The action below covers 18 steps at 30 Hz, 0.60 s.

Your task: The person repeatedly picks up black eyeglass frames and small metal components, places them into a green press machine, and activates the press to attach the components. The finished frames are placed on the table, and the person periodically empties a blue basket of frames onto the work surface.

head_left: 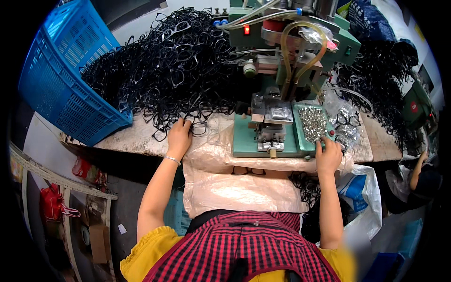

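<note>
My left hand [179, 139] reaches to the near edge of a large heap of black eyeglass frames [178, 63]. Its fingers are drawn together on one frame at the edge of the heap, and the fingertips partly hide it. My right hand [329, 159] is at the near right corner of a green tray [301, 141] full of small silvery metal pieces [312, 123]. Thumb and fingers there are bent toward each other; anything between them is too small to make out. Between my hands stands a green bench machine [243, 141] with a metal fixture [271, 134].
A blue plastic crate [77, 105] tilts against the heap on the left. Clear plastic bags [345, 117] lie right of the tray. More dark frames [376, 80] are piled at the back right. Brownish sheeting [244, 190] hangs over my lap. Another person's arm [417, 171] shows far right.
</note>
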{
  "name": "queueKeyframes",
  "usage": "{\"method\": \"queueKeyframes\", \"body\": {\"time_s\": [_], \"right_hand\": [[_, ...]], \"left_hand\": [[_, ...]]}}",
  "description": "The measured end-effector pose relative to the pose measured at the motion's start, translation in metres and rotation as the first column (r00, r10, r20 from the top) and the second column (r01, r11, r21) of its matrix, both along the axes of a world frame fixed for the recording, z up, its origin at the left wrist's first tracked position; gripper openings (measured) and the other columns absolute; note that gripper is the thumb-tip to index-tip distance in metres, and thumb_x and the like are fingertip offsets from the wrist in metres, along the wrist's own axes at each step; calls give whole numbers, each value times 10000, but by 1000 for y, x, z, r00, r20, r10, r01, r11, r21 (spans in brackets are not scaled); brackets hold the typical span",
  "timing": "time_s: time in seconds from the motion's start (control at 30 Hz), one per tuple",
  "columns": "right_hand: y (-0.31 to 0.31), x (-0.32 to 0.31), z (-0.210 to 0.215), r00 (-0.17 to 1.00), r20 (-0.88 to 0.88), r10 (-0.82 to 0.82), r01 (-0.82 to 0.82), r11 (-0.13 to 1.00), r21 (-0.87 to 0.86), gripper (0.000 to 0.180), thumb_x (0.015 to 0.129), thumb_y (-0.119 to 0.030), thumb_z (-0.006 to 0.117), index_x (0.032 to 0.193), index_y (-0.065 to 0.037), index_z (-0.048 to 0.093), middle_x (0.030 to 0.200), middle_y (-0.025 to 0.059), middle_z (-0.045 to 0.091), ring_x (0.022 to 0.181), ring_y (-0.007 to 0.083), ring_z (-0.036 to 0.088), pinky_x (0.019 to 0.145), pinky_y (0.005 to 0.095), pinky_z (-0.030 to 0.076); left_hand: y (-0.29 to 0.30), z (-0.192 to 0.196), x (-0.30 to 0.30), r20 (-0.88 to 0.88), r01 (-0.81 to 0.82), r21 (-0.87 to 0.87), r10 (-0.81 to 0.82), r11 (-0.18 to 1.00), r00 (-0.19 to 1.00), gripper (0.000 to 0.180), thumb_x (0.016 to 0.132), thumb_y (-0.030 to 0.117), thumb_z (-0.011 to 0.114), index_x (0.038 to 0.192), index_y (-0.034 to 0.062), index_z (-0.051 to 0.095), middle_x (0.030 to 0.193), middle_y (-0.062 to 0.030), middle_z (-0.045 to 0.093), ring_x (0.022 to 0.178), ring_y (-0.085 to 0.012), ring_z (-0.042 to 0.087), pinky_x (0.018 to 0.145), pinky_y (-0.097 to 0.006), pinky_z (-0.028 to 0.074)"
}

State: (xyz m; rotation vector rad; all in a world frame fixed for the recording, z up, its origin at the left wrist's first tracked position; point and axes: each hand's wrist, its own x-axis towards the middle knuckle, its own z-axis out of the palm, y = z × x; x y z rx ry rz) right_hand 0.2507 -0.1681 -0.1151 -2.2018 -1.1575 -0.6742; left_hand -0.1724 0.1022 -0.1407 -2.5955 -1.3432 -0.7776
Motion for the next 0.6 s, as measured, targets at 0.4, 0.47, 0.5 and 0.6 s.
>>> {"method": "queueKeyframes", "body": {"time_s": [0.4, 0.47, 0.5, 0.6], "right_hand": [[50, 27, 34, 964, -100, 244, -235, 967, 100, 70, 823, -117, 654, 814, -49, 641, 787, 126, 655, 783, 345, 604, 698, 447, 483], [51, 42, 31, 979, -103, 178, -157, 970, 186, 75, 848, -126, 640, 852, -52, 650, 794, 137, 658, 779, 348, 620, 698, 445, 492], [51, 52, 30, 983, -107, 148, -120, 964, 237, 81, 861, -131, 633, 872, -54, 655, 798, 142, 659, 777, 350, 628, 699, 444, 496], [49, 76, 30, 971, -227, 74, -38, 986, 159, 107, 899, -133, 595, 907, -42, 651, 811, 170, 661, 765, 369, 644, 691, 465, 502]], "left_hand": [[14, 13, 30, 212, -47, -167, 83, 985, 974, 277, 919, 230, 668, 848, -24, 583, 803, -191, 569, 753, -366, 555, 660, -422, 431], [16, 27, 29, 216, -5, -475, 122, 880, 969, 273, 918, 221, 666, 897, -40, 588, 829, -216, 585, 786, -382, 535, 687, -435, 427], [17, 35, 28, 201, 7, -569, 131, 822, 971, 273, 900, 213, 675, 936, -49, 607, 920, -251, 623, 904, -452, 579, 747, -475, 454], [16, 33, 14, 155, -11, -371, 73, 929, 985, 204, 854, 48, 632, 1021, -44, 559, 969, -258, 590, 924, -460, 549, 773, -500, 434]]}}
